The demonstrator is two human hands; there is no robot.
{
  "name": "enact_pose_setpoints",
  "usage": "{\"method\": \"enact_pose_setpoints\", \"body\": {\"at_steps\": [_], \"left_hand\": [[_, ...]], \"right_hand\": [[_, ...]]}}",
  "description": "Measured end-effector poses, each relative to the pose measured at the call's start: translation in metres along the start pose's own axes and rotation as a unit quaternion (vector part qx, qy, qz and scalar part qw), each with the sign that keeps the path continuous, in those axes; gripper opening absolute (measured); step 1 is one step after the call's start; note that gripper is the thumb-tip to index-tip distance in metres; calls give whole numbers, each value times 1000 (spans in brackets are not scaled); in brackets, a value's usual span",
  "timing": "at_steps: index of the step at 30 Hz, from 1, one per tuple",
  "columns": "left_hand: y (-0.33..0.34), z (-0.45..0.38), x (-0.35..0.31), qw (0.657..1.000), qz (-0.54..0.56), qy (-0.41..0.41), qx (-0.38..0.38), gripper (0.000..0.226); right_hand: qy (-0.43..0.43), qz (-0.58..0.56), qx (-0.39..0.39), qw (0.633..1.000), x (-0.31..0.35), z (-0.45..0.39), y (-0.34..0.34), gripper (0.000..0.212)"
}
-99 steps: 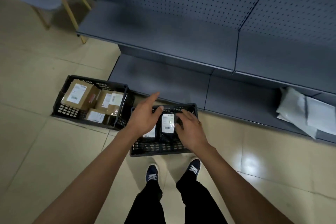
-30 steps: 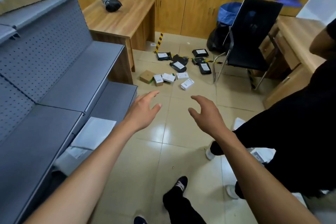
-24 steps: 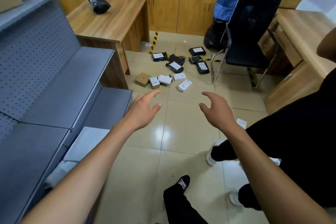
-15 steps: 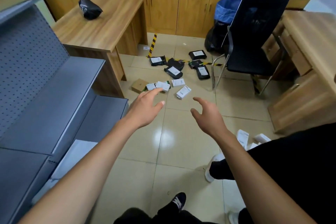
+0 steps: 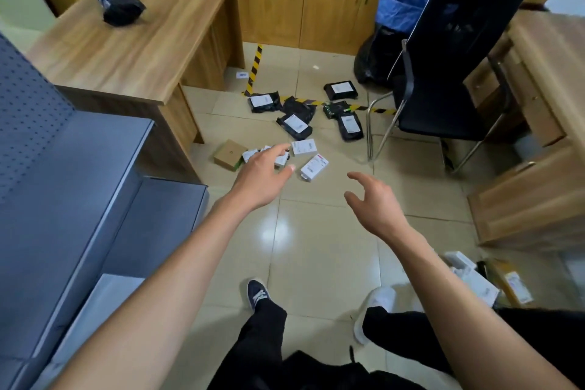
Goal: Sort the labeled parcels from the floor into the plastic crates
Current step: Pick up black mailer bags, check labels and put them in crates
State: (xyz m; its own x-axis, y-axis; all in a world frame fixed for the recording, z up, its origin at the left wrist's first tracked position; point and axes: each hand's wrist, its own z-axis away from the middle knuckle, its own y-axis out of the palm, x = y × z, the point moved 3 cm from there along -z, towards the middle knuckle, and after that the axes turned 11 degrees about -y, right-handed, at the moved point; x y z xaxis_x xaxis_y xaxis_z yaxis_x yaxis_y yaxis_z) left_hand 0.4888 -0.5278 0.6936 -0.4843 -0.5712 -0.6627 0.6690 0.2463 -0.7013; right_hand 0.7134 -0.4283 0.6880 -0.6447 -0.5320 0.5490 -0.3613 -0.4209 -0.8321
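Labeled parcels lie scattered on the tiled floor ahead. Several black bags (image 5: 295, 124) with white labels lie furthest, near the striped tape. Closer are small white boxes (image 5: 314, 167) and a brown cardboard box (image 5: 230, 154). My left hand (image 5: 261, 177) is stretched out above the floor, fingers relaxed and empty, partly hiding some white boxes. My right hand (image 5: 374, 204) hovers to the right, fingers loosely spread, holding nothing. No plastic crate is in view.
A grey metal shelf unit (image 5: 72, 199) runs along the left. A wooden desk (image 5: 133, 32) holds a black bag (image 5: 116, 0). A black chair (image 5: 452, 66) and another desk (image 5: 544, 123) stand right. Another person's white shoe (image 5: 373, 310) and more parcels (image 5: 484, 282) are at lower right.
My view turned from the crates by the shelf to the parcel pile, and I have stepped closer to it. Both hands let go of the black parcel and now reach forward empty.
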Motion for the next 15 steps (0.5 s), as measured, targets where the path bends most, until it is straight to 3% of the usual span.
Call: {"method": "enact_pose_setpoints", "body": {"at_steps": [15], "left_hand": [[14, -218, -84, 996, -39, 44, 74, 52]], "right_hand": [[60, -7, -28, 998, -65, -184, -53, 48]]}}
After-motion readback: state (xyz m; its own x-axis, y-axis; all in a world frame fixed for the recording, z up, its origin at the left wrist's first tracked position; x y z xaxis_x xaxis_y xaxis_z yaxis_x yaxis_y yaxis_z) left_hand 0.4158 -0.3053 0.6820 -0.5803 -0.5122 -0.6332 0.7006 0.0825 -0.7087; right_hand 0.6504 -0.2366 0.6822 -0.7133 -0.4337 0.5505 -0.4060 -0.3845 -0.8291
